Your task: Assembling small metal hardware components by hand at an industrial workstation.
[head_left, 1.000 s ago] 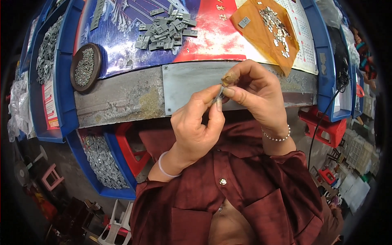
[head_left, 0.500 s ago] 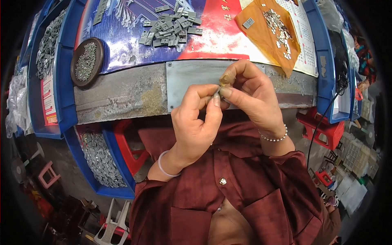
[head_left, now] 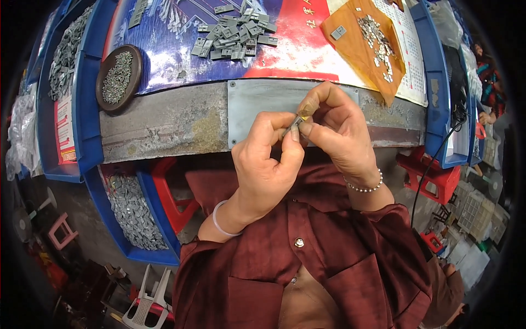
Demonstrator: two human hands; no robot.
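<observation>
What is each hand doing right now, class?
Left hand: closed, pinching the small metal part.
Right hand: closed, fingertips pinching the same part.

1. My feed was evenly and fairly brightly lit; the light looked soft and came from above.
2. I saw glare on the glossy printed sheet [head_left: 181, 49] covering the tabletop [head_left: 164, 123], washing out patches of its blue.
3. The hands threw only faint shadows onto the grey metal plate [head_left: 257, 104].
4. The fisheye bent the tabletop's front edge into an arc, and the corners fell to black.
5. The centre was sharp; the floor clutter near the rim was dim and soft.
</observation>
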